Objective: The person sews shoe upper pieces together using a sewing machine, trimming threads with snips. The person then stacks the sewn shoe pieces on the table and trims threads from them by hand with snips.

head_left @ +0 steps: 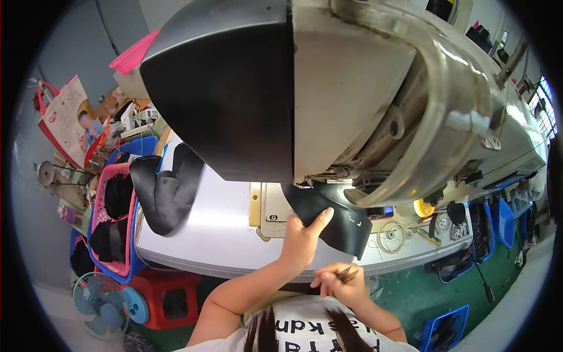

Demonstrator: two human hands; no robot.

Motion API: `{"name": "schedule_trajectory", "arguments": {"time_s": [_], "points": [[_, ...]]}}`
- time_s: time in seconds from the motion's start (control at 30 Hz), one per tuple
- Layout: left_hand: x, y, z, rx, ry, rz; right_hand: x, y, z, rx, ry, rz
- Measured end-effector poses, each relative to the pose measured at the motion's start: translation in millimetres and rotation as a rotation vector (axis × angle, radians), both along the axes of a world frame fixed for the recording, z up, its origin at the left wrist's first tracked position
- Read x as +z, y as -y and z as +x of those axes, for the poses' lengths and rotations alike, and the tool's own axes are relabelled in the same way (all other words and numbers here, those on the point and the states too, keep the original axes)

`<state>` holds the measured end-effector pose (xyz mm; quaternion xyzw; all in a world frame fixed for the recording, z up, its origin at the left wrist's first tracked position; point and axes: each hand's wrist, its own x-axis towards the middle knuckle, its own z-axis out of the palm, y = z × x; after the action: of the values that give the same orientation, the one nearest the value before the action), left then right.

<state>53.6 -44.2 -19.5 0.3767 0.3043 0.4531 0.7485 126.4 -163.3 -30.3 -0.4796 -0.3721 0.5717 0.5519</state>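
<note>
A curved black leather-like piece (337,226) with small white marks lies on the sewing machine's bed, its far end hidden under the machine head. My left hand (302,237) grips its near left edge, thumb stretched over the top and the other fingers mostly hidden or curled. Close to my body, just off the table's front edge, my right hand (337,281) is closed around small thread snips (347,274) with two pointed blades showing. The sewing machine (352,94), pale with a black front cover, fills the upper middle above my hands.
More black pieces (167,190) lie on the white table (217,234) at left, beside a pink basket (126,258) of black parts. A red stool (173,293) and fan (99,305) stand lower left. Spools (460,232) sit right; a blue crate (446,328) is on the floor.
</note>
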Motion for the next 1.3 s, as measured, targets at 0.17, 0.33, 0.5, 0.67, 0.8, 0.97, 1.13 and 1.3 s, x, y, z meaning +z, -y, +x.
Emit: {"name": "schedule_trajectory", "arguments": {"time_s": [0.17, 0.33, 0.5, 0.67, 0.8, 0.97, 1.13, 1.3], "points": [[2.3, -1.7, -5.1, 0.004, 0.023, -0.004, 17.8, 5.7, 11.2, 0.232, 0.164, 0.178], [11.9, -9.2, -15.4, -0.025, 0.013, -0.018, 24.1, 9.6, 32.9, 0.150, 0.180, 0.234], [12.3, -14.3, -21.2, -0.045, -0.005, 0.013, 26.3, 5.3, 44.9, -0.041, 0.163, 0.310], [17.6, -23.7, -27.7, -0.083, -0.080, 0.103, 16.1, -16.9, 69.4, -0.414, 0.397, 0.297], [18.0, -30.1, -32.4, -0.074, -0.099, 0.082, 7.6, -51.8, 91.1, -0.742, 0.698, 0.306], [25.6, -32.7, -34.5, -0.103, -0.123, 0.125, -30.0, -80.1, 127.3, -0.788, 0.954, 0.232], [26.3, -39.7, -41.5, -0.114, -0.145, 0.114, -38.5, -72.0, 131.9, -0.675, 0.322, 0.187], [10.7, -26.2, -50.5, -0.181, 0.041, -0.215, -13.5, -65.1, 118.2, -0.677, 0.228, 0.236]]}}
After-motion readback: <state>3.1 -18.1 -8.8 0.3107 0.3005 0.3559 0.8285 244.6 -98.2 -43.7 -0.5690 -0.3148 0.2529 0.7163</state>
